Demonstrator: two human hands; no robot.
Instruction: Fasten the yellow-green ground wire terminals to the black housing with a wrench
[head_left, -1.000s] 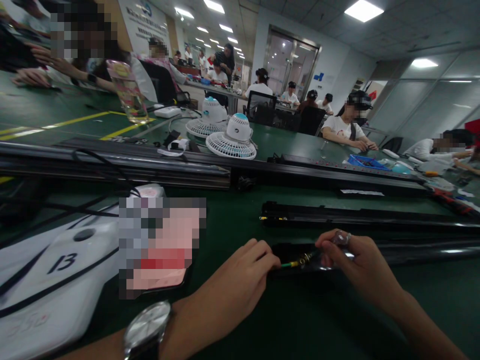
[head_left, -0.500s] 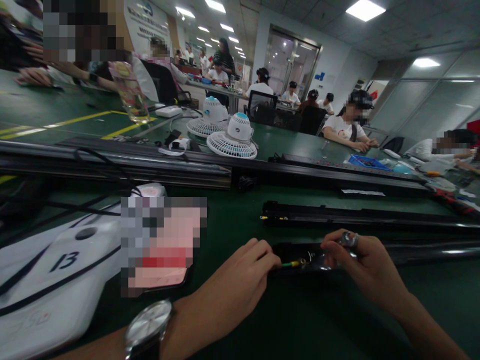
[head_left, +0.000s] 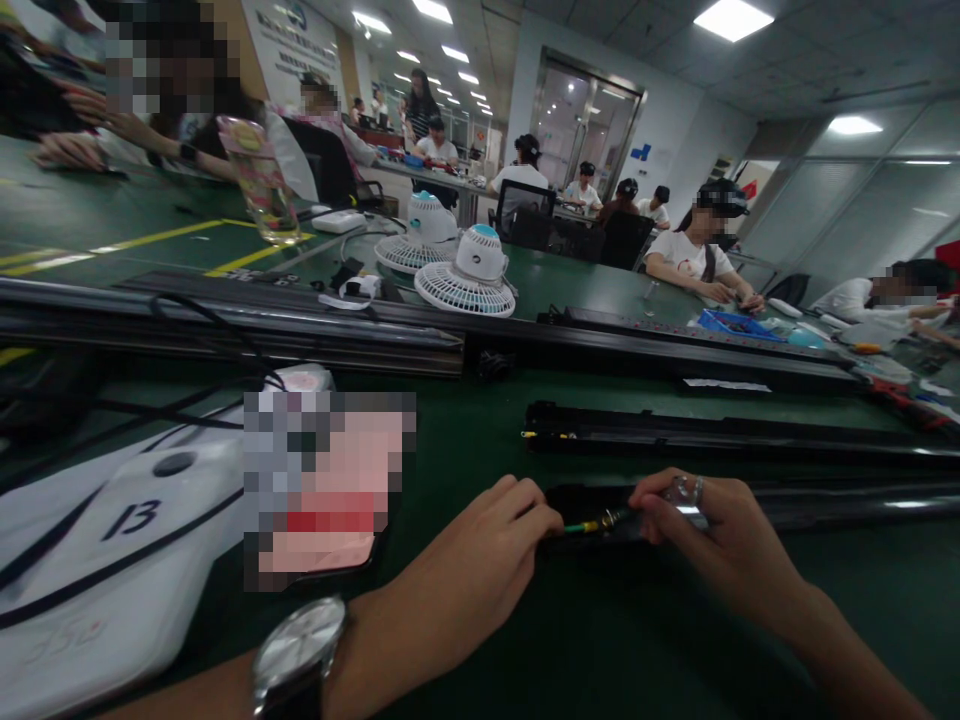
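My left hand [head_left: 487, 550] is closed in a pinch on a green-and-yellow wire [head_left: 576, 528] that ends in a small ring terminal. The wire lies over the near end of a long black strip housing [head_left: 832, 500]. Just right of the terminal, the fingers of my right hand [head_left: 697, 525] are wrapped round a slim tool [head_left: 693, 516] with a silvery end, which looks like a small screwdriver. Its dark front points left at the terminal; whether they touch I cannot tell. A second black housing [head_left: 735, 435] lies parallel behind, with a similar terminal at its left end.
To the left lie a phone [head_left: 345, 480] and a white device marked 13 [head_left: 142, 560], with black cables across it. Long dark bars [head_left: 240, 330] run across behind. Two white fans [head_left: 465, 275], a glass [head_left: 262, 190] and a blue tray [head_left: 739, 326] stand farther back. Co-workers sit around.
My right hand has shifted slightly left, and the dark front of its tool now shows close to the ring terminal. My left hand has stayed in place.
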